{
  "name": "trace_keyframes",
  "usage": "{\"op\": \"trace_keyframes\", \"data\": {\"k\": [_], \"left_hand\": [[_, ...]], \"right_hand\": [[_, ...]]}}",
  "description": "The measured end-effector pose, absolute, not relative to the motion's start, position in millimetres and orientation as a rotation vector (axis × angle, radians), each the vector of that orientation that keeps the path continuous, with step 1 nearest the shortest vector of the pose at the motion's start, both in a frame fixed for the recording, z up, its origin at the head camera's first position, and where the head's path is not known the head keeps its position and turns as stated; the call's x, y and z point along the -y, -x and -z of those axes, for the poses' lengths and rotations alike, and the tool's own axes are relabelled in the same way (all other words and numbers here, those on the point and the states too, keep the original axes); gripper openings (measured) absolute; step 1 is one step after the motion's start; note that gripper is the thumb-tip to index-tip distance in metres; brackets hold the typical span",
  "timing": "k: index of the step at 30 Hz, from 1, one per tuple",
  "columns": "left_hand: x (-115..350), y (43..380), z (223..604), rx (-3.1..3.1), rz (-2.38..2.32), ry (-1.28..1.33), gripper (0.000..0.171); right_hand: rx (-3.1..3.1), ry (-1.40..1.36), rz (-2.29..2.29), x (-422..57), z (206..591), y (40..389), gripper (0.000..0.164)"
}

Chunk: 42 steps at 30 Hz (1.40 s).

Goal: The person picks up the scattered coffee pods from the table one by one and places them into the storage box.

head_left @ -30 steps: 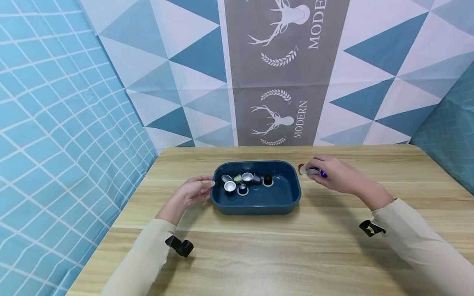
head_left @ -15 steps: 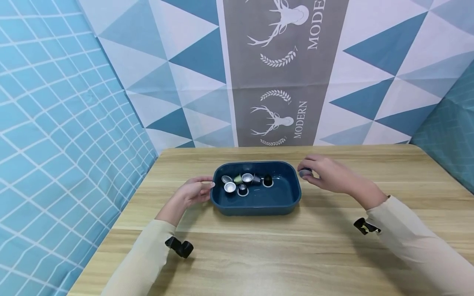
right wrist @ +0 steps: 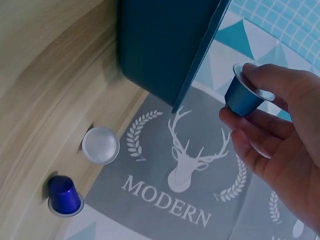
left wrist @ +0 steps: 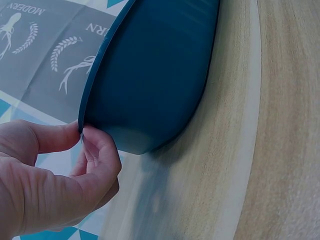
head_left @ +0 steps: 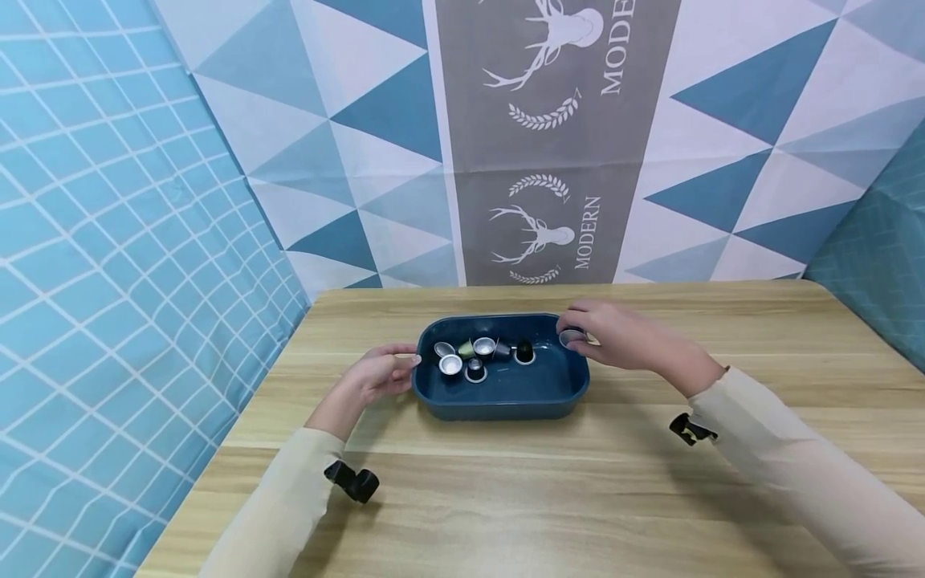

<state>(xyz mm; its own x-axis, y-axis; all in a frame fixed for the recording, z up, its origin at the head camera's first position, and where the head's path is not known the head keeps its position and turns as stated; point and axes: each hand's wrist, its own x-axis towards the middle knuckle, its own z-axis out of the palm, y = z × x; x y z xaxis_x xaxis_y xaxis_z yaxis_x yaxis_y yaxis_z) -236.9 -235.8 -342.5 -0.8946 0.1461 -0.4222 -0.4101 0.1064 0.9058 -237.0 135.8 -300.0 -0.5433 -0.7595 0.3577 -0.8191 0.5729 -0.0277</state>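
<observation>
My left hand [head_left: 381, 373] pinches the left rim of a dark blue plastic bin [head_left: 499, 410], thumb above and fingers below in the left wrist view. Between the thumb and fingers of my right hand [head_left: 614, 335] is a teal coffee capsule [right wrist: 243, 96] with a silvery lid. In the head view this hand hangs over the bin's right end. Several other capsules lie in the bin's left and middle part, among them a black capsule [head_left: 524, 352], a green capsule [head_left: 466, 350] and a silvery one [head_left: 451, 365].
A blue capsule [right wrist: 64, 195] and a capsule with its silvery lid showing [right wrist: 101, 145] stand on the wooden table [head_left: 506, 498] beyond the bin's right end. Patterned cloth [head_left: 390, 144] covers the wall behind the table.
My right hand has moved left, carrying the capsule from the table beside the bin to over its right end. The left hand keeps its place on the rim.
</observation>
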Motion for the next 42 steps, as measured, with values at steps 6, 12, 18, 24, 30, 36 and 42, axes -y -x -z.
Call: {"op": "trace_keyframes", "data": {"k": [6,12,18,24,30,36,42], "left_hand": [[234,237,342,-1.957,-1.859,0.252,0.049],[234,236,343,-1.957,-1.858,0.264,0.048],[235,236,345,-1.996,-1.822,0.279,0.046],[234,237,346,-1.977,-1.849,0.259,0.047],[234,236,344,-1.993,-1.835,0.268,0.047],[232,236,343,-1.987,-1.837,0.272,0.047],[233,236,342,-1.973,-1.848,0.253,0.048]], "right_hand": [[2.539,-1.301,-0.294,-126,298,241,0.018],[2.587,-1.317,-0.309,-116,296,242,0.017],[2.654,-1.364,-0.298,-105,294,245,0.015],[2.723,-1.411,-0.32,-94,287,249,0.013],[2.796,-1.456,-0.261,-81,282,254,0.012],[2.811,-1.531,-0.218,-67,277,262,0.014],[2.91,-1.534,-0.117,-52,277,269,0.013]]}}
